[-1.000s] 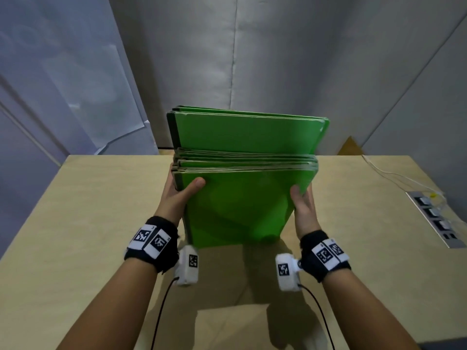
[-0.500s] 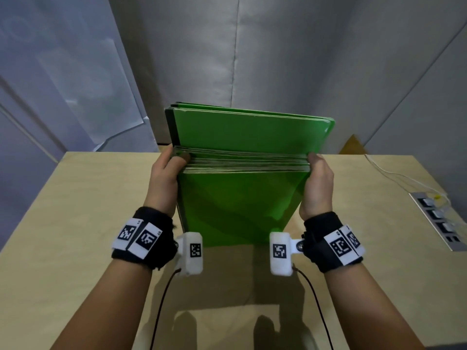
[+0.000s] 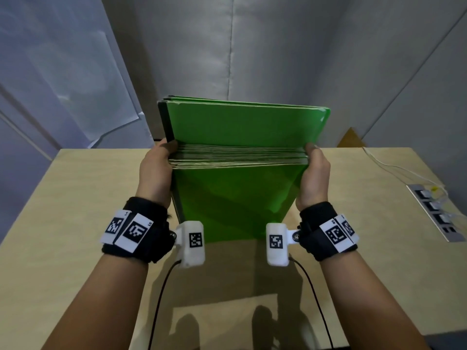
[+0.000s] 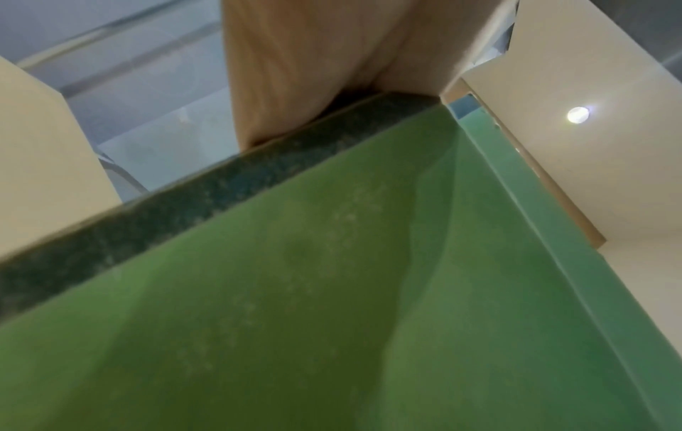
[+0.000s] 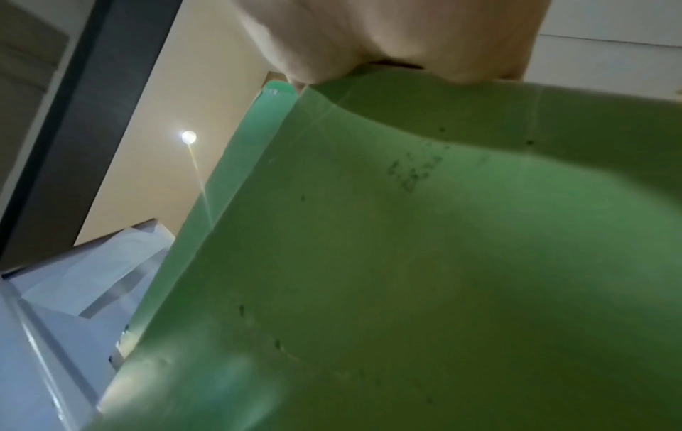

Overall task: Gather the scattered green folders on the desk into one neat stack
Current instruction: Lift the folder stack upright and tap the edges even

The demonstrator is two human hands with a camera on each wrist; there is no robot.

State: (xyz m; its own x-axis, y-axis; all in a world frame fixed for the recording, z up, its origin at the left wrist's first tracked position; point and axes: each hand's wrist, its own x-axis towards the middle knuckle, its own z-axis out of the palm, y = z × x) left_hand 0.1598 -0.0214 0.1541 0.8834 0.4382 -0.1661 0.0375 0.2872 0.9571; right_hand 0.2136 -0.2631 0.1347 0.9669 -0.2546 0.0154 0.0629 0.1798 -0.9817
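A thick stack of green folders [image 3: 235,198] stands on edge over the wooden desk [image 3: 75,223], one taller folder [image 3: 242,125] rising at its back. My left hand [image 3: 156,168] grips the stack's upper left corner, fingers curled over the top edge. My right hand [image 3: 313,173] grips the upper right corner the same way. In the left wrist view the green folder face [image 4: 332,291] and its dark spine fill the frame below my left palm [image 4: 314,58]. The right wrist view shows the green cover [image 5: 424,248] under my right palm [image 5: 387,35].
A power strip [image 3: 437,210] with plugged white cables lies at the desk's right edge. Grey walls close in behind, and a pale panel with a taped sheet stands on the left. Bare desk surface lies on both sides of the stack.
Both hands slid up from the stack's lower sides to its top corners and now curl over the top edge. The stack stays upright in the same spot.
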